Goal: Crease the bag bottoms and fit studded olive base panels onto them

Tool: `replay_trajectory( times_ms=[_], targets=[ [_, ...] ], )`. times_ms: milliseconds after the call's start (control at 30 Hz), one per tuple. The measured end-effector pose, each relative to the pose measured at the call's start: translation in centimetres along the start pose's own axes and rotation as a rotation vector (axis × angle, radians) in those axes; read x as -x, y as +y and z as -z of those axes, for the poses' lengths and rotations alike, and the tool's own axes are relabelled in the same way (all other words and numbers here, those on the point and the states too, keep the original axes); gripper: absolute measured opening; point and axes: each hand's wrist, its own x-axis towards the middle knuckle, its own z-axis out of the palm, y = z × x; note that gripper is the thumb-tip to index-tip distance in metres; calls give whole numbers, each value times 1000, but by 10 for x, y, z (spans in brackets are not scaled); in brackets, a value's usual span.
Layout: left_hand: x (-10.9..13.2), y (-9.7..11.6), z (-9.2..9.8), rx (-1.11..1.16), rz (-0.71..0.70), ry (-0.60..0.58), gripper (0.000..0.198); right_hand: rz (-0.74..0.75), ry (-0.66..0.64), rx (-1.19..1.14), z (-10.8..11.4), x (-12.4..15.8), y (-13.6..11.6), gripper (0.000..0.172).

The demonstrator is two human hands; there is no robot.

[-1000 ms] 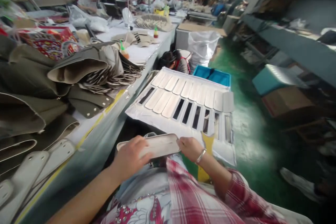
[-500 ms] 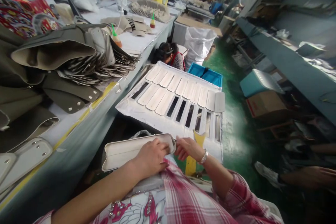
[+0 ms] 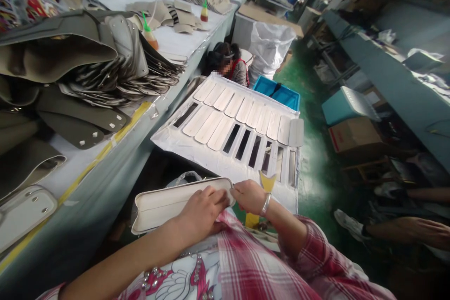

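I hold a long cream leather strip with a folded edge across my lap. My left hand lies on its right half, fingers curled over the piece. My right hand, with a silver bracelet at the wrist, pinches the strip's rounded right end. Just beyond my hands stands a white slotted board carrying two rows of similar cream strips, with several dark slots uncovered.
A long worktable runs along my left, piled with olive leather parts and glue bottles. A person crouches beyond the board near a blue bin. Another person's leg and shoe show at right over green floor.
The strip has slid leftward through my hands, so my left hand now rests near its right end close to my right hand. My view has tilted down a little.
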Motion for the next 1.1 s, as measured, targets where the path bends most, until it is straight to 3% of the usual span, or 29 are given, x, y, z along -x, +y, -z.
replay_trajectory(
  times_ms=[100,300,467,667,833,933,1033,1100],
  targets=[
    [-4,-2,3,27,-1,-19,49,22,-68,-37,6,-5,5,38],
    [-8,-3,4,74,18,-11,43,108,-492,-911,-2,-22,52,43],
    [-12,-2,6,80,26,-31,41,145,-587,-1127,-20,-42,77,45],
    [-14,-6,10,109,20,-45,37,73,-466,-1146,-31,-45,74,51],
    [-18,-6,5,116,24,-42,41,-55,-239,-911,-19,-30,46,44],
    [-16,-4,9,166,41,-60,50,-139,-185,-786,-12,-22,27,36],
    [1,-11,28,484,69,-47,67,-194,-165,-696,-9,-16,14,33],
    [25,-25,45,816,163,90,69,-202,-137,-670,-10,-14,12,34]
  ],
)
